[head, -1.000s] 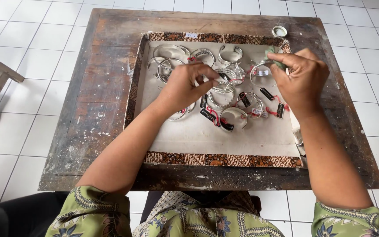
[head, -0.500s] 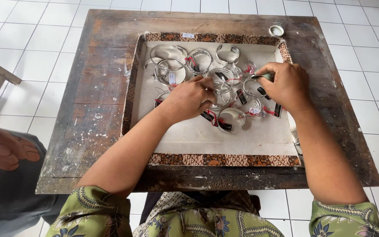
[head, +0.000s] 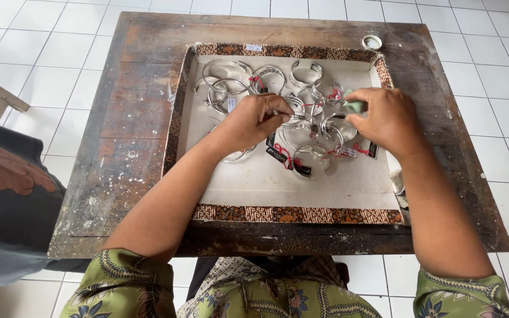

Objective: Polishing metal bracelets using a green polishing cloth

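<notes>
Pinching a silver bangle between its fingertips, the left hand sits mid-tray, while the right hand at 3 o'clock of it grips a small green cloth. More tagged bangles lie around on the batik-edged tray, with a little round tin at 1 o'clock on the worn wooden surface.
</notes>
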